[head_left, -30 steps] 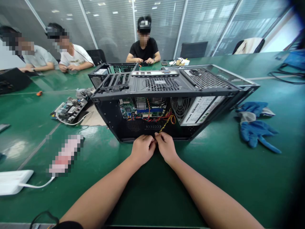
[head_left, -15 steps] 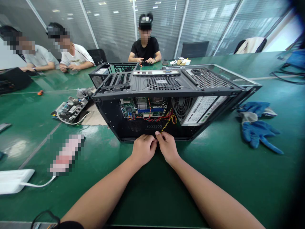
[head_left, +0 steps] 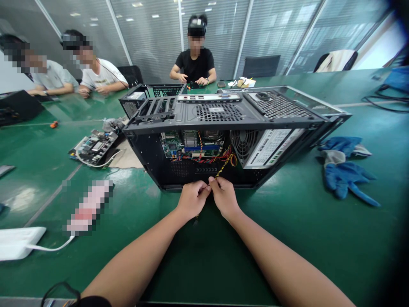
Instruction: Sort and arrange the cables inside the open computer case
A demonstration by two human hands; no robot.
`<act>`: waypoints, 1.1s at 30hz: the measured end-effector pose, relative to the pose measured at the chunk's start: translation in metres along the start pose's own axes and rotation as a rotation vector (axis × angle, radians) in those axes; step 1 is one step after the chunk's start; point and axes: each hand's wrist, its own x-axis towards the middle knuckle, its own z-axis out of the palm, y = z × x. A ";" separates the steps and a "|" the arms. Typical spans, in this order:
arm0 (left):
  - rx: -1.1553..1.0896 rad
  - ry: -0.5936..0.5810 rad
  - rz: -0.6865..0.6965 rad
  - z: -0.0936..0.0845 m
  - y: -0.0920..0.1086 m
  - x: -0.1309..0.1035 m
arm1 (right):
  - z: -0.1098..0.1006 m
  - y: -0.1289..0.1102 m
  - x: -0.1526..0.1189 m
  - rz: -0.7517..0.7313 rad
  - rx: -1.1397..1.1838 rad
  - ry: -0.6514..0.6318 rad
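Note:
A black computer case point(head_left: 188, 123) stands on the green table with its open side facing me. Inside it are a motherboard point(head_left: 191, 145) and a power supply point(head_left: 268, 147) with a fan grille and a white label. A yellow-and-black twisted cable point(head_left: 224, 167) runs from the power supply's bundle down to my hands. At the case's lower front edge my left hand point(head_left: 193, 198) is closed in a pinch, and my right hand point(head_left: 224, 197) pinches close beside it, thumbs nearly touching. Both grip the cable; a dark cable end point(head_left: 196, 220) hangs below my left hand. The pinched stretch is hidden by fingers.
Blue work gloves point(head_left: 345, 172) lie right of the case. To the left are a loose circuit board point(head_left: 97, 145), a phone-like pixelated object point(head_left: 89, 207) and a white power bank point(head_left: 21, 243). Several people sit across the table, one in a black shirt point(head_left: 195, 66).
My left hand has turned slightly, and a dark cable end now shows beneath it. My right hand stays nearly still. The person opposite has lifted a hand a little.

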 end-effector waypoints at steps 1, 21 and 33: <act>-0.003 0.006 -0.001 0.000 0.000 0.000 | 0.000 0.000 0.000 0.003 0.004 0.004; 0.128 0.100 0.016 0.000 0.000 -0.003 | 0.000 0.005 0.000 0.025 0.021 0.031; -0.019 0.037 -0.083 -0.001 -0.001 0.000 | 0.000 0.004 0.000 0.017 0.008 0.023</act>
